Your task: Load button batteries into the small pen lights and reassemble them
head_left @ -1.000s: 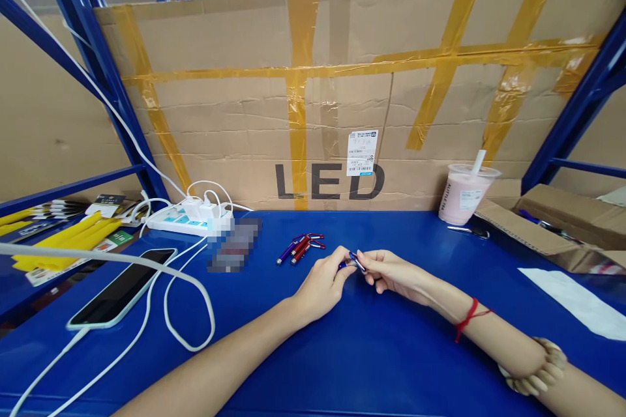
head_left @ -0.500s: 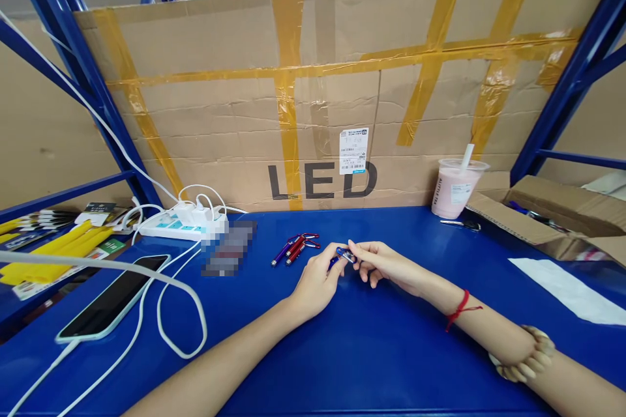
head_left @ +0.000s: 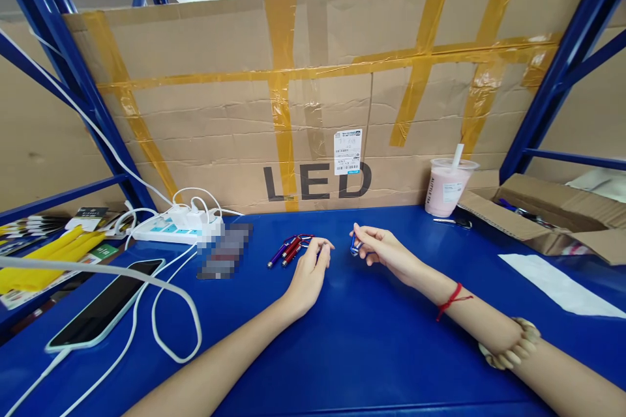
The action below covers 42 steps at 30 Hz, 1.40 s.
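Pinched between the thumb and fingers of my right hand (head_left: 379,246) is a small shiny blue carabiner keychain (head_left: 354,246), partly covered by the fingers. My left hand (head_left: 309,273) is apart from it, palm side down with loosely bent fingers, and nothing shows in its grasp. Just beyond the left fingers, on the blue table (head_left: 352,339), lie red metal carabiner keychains (head_left: 292,251) with slim cylinder bodies. A purple-blue keychain (head_left: 278,254) of the same form rests alongside them. The left hand partly hides the clip ends of this group.
Left are a phone (head_left: 105,306), white cables (head_left: 156,313), a power strip (head_left: 171,229) and yellow packets (head_left: 53,257). At right stand a pink drink cup (head_left: 447,189), a key (head_left: 460,223), an open cardboard box (head_left: 552,244) and white paper (head_left: 557,283). Cardboard (head_left: 220,124) walls the back.
My hands have drawn apart. The left let go of the blue keychain and moved left; the right holds it, now hanging more upright. The view has shifted slightly.
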Motion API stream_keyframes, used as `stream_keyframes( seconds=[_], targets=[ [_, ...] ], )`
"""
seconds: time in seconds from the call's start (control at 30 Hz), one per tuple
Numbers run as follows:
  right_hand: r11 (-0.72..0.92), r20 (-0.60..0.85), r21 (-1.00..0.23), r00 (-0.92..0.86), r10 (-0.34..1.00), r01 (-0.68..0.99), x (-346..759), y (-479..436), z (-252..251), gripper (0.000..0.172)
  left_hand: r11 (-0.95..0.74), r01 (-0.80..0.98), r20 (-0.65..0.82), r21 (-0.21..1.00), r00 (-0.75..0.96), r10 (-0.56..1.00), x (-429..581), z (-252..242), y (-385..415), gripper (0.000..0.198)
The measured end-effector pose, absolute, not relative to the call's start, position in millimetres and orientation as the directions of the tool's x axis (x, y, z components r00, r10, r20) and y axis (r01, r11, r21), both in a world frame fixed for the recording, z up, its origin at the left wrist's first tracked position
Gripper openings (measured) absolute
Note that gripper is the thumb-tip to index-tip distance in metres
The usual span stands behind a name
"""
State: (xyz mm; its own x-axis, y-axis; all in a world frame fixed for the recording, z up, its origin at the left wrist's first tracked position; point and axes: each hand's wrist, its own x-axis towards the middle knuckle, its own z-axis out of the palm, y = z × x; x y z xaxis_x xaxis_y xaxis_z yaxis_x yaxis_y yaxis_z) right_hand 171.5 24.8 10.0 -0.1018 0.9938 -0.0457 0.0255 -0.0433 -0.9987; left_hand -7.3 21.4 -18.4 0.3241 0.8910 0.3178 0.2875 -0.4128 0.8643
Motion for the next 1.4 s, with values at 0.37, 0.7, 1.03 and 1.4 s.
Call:
stream_keyframes(
  seconds=[0.37, 0.7, 1.03, 1.4],
  targets=[
    [-0.026, -0.036, -0.993, -0.082, 0.996, 0.117, 173, 25, 6, 0.049, -0.357, 0.258, 0.245, 0.897, 0.381, 0.891, -6, -9, 14, 0.024],
    [-0.100, -0.095, -0.995, -0.217, 0.972, -0.011, 172, 24, 6, 0.049, -0.437, 0.224, 0.351, 0.871, 0.340, 0.873, -5, -12, 18, 0.014],
    [0.017, -0.033, -0.979, -0.237, 0.971, 0.205, 170, 25, 5, 0.049, -0.437, 0.219, 0.354, 0.873, 0.333, 0.874, -5, -11, 15, 0.012],
    [0.064, 0.011, -0.981, -0.273, 0.962, 0.185, 164, 26, -3, 0.058, -0.400, 0.205, 0.350, 0.893, 0.242, 0.905, -4, -12, 15, 0.020]
  ],
)
